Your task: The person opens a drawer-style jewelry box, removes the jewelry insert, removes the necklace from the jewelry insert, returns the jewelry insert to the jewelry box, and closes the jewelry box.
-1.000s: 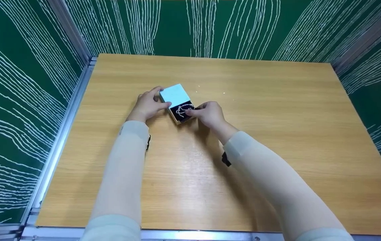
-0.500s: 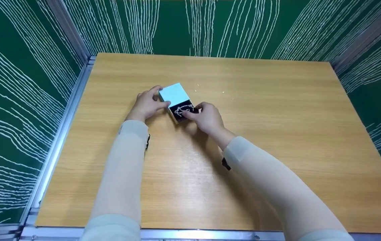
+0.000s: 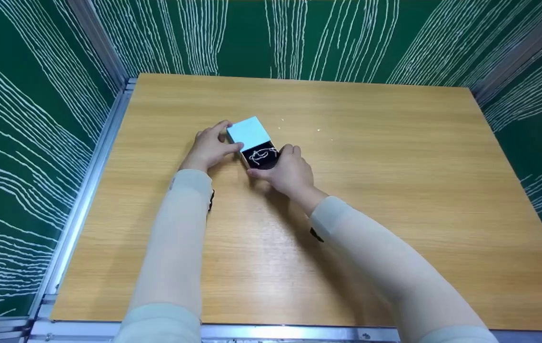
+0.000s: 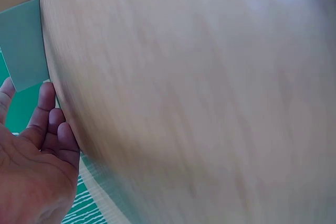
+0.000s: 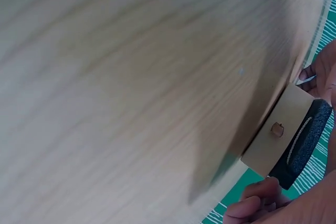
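A small jewelry box with a light blue sleeve (image 3: 249, 133) lies angled on the table, its drawer pulled partly out toward me. My left hand (image 3: 208, 148) grips the sleeve's left side, thumb at its near corner. In the drawer a black foam insert (image 5: 302, 145) stands above the rim, bearing a thin pale chain (image 3: 262, 154). The right hand (image 3: 290, 172) spans the insert, thumb at the near left corner and fingers along the right side. The drawer's tan front (image 5: 262, 150) has a small hole. In the left wrist view, the sleeve (image 4: 23, 45) shows beyond the fingers.
The box rests on a wooden table (image 3: 395, 190). A few white specks (image 3: 318, 130) lie behind the right hand. Green panels with white lines (image 3: 247, 38) stand around the back and sides, with a metal rail (image 3: 85, 190) along the left edge.
The right thumb has moved from above the chain to the drawer's near left corner, uncovering more of the chain. My left hand keeps its hold on the sleeve.
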Demonstrator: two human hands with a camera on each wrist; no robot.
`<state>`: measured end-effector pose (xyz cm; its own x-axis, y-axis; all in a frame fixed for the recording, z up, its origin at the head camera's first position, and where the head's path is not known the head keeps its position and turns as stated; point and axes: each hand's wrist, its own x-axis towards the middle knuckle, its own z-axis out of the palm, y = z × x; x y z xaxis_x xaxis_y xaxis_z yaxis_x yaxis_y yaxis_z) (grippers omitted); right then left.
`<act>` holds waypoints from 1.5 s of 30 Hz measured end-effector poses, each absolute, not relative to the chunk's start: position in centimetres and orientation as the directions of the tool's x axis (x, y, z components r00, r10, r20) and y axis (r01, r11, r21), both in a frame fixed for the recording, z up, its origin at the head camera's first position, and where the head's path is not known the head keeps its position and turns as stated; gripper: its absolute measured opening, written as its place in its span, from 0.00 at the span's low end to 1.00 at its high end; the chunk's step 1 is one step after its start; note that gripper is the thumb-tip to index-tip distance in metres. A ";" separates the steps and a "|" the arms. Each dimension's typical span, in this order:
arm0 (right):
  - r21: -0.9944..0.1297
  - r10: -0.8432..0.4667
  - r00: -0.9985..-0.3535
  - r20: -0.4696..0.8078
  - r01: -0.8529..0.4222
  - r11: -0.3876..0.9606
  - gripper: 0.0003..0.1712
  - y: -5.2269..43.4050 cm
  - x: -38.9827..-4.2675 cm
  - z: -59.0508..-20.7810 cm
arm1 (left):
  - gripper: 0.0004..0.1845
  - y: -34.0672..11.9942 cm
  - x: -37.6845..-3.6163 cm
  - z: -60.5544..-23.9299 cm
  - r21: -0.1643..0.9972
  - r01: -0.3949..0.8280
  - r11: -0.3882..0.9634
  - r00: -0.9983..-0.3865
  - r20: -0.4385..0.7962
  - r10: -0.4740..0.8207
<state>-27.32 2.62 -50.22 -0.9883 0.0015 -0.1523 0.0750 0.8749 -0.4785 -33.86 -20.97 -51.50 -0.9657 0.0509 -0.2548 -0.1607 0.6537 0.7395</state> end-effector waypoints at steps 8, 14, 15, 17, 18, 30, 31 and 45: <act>-0.490 0.011 -0.990 -0.142 0.080 0.868 0.61 2.9 -27.1 -50.3 | 0.45 -20.7 -33.9 -51.3 0.738 -0.165 0.655 -0.963 -0.263 0.054; -0.512 0.006 -0.992 -0.127 0.071 0.856 0.62 3.1 -26.7 -50.4 | 0.45 -21.0 -34.0 -51.4 0.732 -0.170 0.660 -0.961 -0.271 0.053; -0.514 0.003 -0.992 -0.124 0.067 0.855 0.62 3.1 -26.6 -50.4 | 0.45 -21.1 -34.0 -51.4 0.733 -0.170 0.659 -0.961 -0.270 0.052; -0.519 -0.001 -0.992 -0.124 0.064 0.852 0.61 3.3 -26.4 -50.3 | 0.44 -21.1 -34.1 -51.4 0.734 -0.161 0.659 -0.964 -0.260 0.053; -0.520 -0.003 -0.992 -0.124 0.063 0.852 0.61 3.4 -26.3 -50.3 | 0.43 -21.1 -34.1 -51.4 0.736 -0.153 0.659 -0.966 -0.251 0.056; -0.567 -0.038 -0.987 -0.156 0.057 0.822 0.58 4.7 -25.7 -50.9 | 0.43 -21.1 -34.0 -51.9 0.749 -0.136 0.648 -0.970 -0.233 0.065; -0.578 -0.041 -0.987 -0.157 0.058 0.814 0.58 4.8 -25.7 -50.9 | 0.43 -21.1 -34.0 -51.9 0.751 -0.138 0.646 -0.970 -0.234 0.065; -0.643 -0.068 -0.990 -0.127 0.030 0.765 0.59 6.4 -25.2 -51.0 | 0.43 -20.9 -33.9 -51.8 0.740 -0.135 0.659 -0.970 -0.234 0.065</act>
<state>-25.17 6.43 -50.97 -0.9895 -0.0680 -0.1272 0.0302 0.7649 -0.6434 -33.90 -20.88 -51.81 -0.9700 0.0651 -0.2344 -0.1345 0.6593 0.7398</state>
